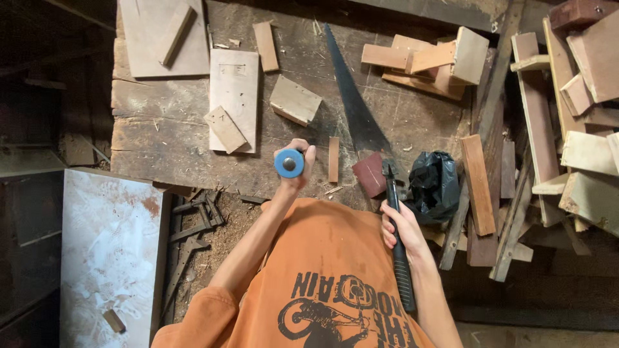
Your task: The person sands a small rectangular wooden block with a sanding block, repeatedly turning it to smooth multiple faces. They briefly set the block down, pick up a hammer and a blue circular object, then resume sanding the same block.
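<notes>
Near the front edge of the table (161, 138) we hold our left hand (295, 162) up, fingers curled tight round a tool with a round blue end (289, 163) that faces the camera; what kind of tool it is we cannot tell. Our right hand (401, 231) is wrapped round the black handle of a hammer (394, 219), whose head points at the table's front edge, just beside a dark red wood block (370, 174) and a crumpled black plastic bag (434, 183).

Behind the block a handsaw (351, 96) lies slantwise across the table toward the far edge. A narrow wood strip (333, 159) lies just right of our left hand. Farther back sit a pale board (234, 96) with a small offcut (225, 129) on it, a square block (294, 100) and, at the far left corner, a flat panel (158, 38). Offcuts (425, 61) pile up toward the far right corner, and planks (541, 129) are heaped off the right edge.

The tabletop is worn, scratched dark wood. Left of us stands a white, rust-stained sheet (109, 251); sawdust and metal clamps (193, 225) lie on the floor.
</notes>
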